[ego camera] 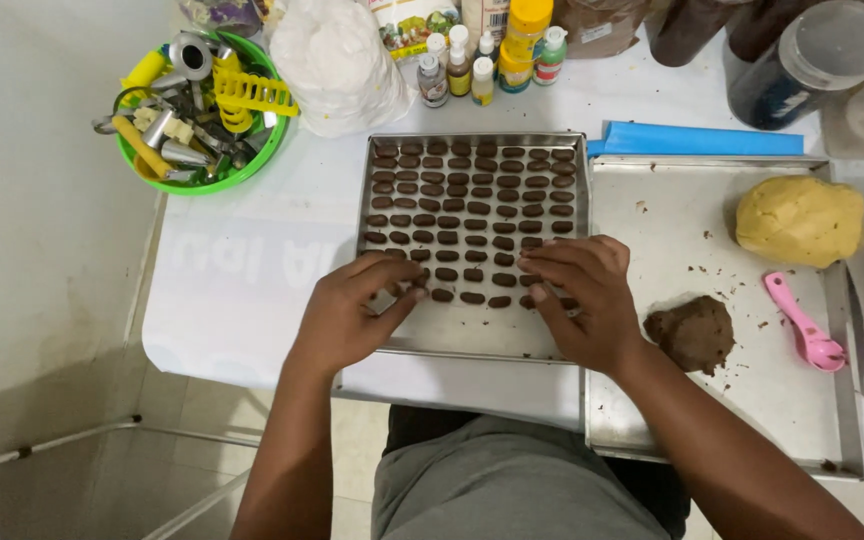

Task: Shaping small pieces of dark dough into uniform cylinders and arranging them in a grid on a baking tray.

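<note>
both hands at the near rows of the cookie tray

from my head camera, the steel baking tray [472, 335] sits in front of me on the white table [242, 270], filled with rows of small brown dough pieces [467, 210]. my left hand [352, 315] lies flat at the tray's near left edge, fingers spread and grasping nothing, fingertips touching the last row. my right hand [582, 300] rests at the tray's near right corner, fingers bent down onto the end pieces; i cannot tell if it pinches one. just right of the tray lies a larger steel sheet [712, 410] with a brown dough lump [694, 333], a yellow dough ball [800, 220] and a pink scoop [802, 325]. beyond the tray's far left corner stands a green bowl of piping nozzles and cutters [197, 110]; behind the tray are small colouring bottles [472, 65].
</note>
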